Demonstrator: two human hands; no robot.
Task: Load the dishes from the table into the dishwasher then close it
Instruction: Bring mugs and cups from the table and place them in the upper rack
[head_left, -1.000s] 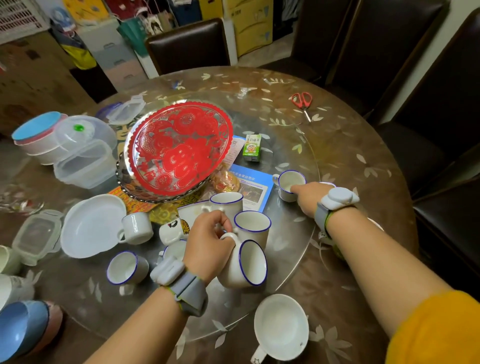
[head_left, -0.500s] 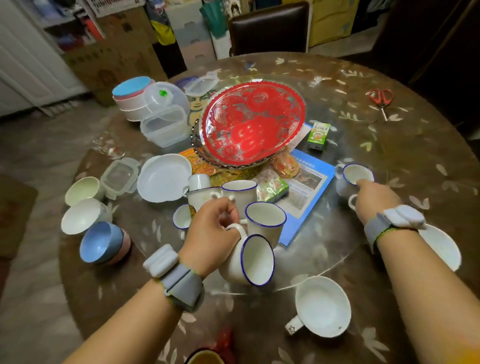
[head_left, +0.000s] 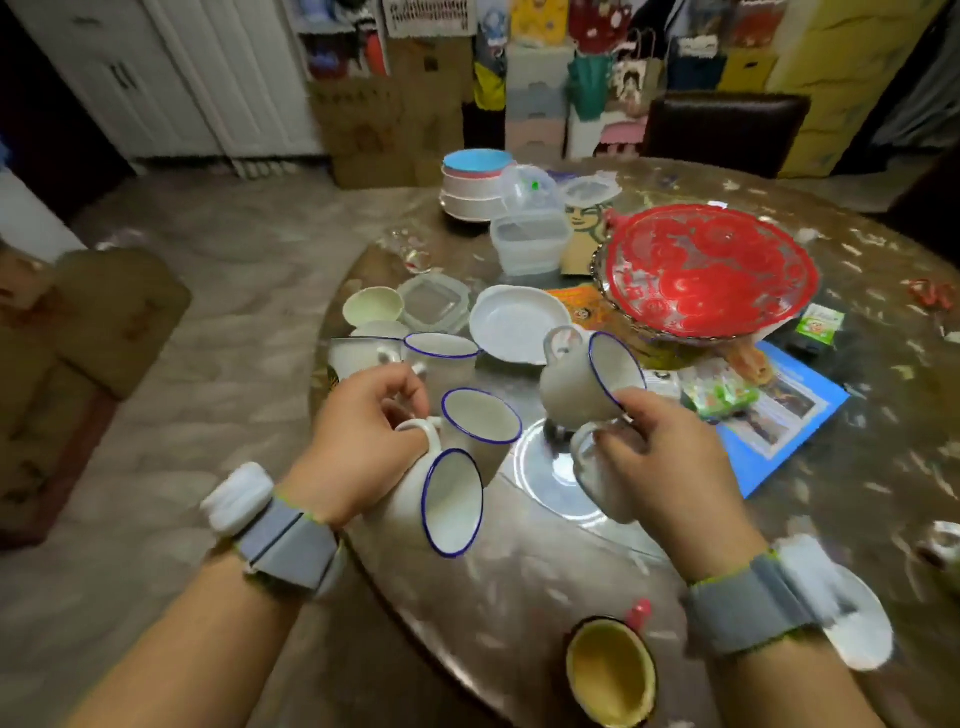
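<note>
The left hand (head_left: 363, 431) has its grip hooked through the handles of several blue-rimmed mugs (head_left: 452, 501), held over the near left edge of the round counter (head_left: 545, 571). The right hand (head_left: 660, 457) grips two more mugs (head_left: 587, 384) above the counter's middle. Left of the counter lies open floor (head_left: 218, 291) running to white doors (head_left: 171, 78). A white plate (head_left: 519, 322) and a red dish (head_left: 711, 270) sit farther in.

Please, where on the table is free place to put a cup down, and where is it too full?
Bare room: the glass turntable between the left hand and right hand, and the table edge between the wrists, before the yellow bowl. Crowded: around the white plate, clear containers and red platter.
</note>
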